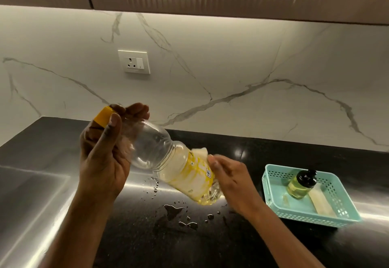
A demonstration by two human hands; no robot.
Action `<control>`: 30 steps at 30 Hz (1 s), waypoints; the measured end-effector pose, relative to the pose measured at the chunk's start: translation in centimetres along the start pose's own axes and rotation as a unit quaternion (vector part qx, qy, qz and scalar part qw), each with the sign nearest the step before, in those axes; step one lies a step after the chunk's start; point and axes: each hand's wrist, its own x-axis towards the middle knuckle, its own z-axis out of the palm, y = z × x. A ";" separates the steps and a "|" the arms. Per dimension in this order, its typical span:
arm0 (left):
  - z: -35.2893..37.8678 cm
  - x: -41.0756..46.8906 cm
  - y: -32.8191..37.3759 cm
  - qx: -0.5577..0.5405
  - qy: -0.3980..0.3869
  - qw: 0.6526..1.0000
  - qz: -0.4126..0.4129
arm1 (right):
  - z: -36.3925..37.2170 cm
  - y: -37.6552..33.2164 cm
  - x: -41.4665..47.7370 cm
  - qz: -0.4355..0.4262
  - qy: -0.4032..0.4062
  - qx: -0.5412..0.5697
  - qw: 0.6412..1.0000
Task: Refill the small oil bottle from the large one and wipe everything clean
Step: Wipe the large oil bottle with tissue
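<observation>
The large clear oil bottle (168, 158) with a yellow cap (102, 116) is tilted in the air, cap up-left, with a little yellow oil pooled at its base. My left hand (105, 152) grips its neck and shoulder. My right hand (227, 175) presses a pale cloth (200, 153) against the labelled lower part of the bottle. The small oil bottle (300, 184), filled with yellow oil and topped by a black cap, stands in the teal basket (271, 192) at the right.
Spilled drops and small puddles (174, 209) lie on the black counter below the bottle. A folded pale cloth (321, 202) lies in the basket. A steel surface (31, 194) is at the left. A wall socket (134, 61) sits on the marble backsplash.
</observation>
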 end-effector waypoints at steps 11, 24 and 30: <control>-0.8 0.6 0.1 -0.042 -0.026 0.999 -0.023 | 0.2 1.2 -2.2 0.189 -0.197 0.627 0.730; 2.4 -2.2 -1.6 0.012 0.084 0.996 -0.018 | 3.0 0.7 -1.5 0.255 0.190 0.414 0.853; 2.8 -2.3 -1.8 0.065 0.054 0.996 -0.027 | 2.6 0.9 -2.5 0.370 0.025 0.489 0.790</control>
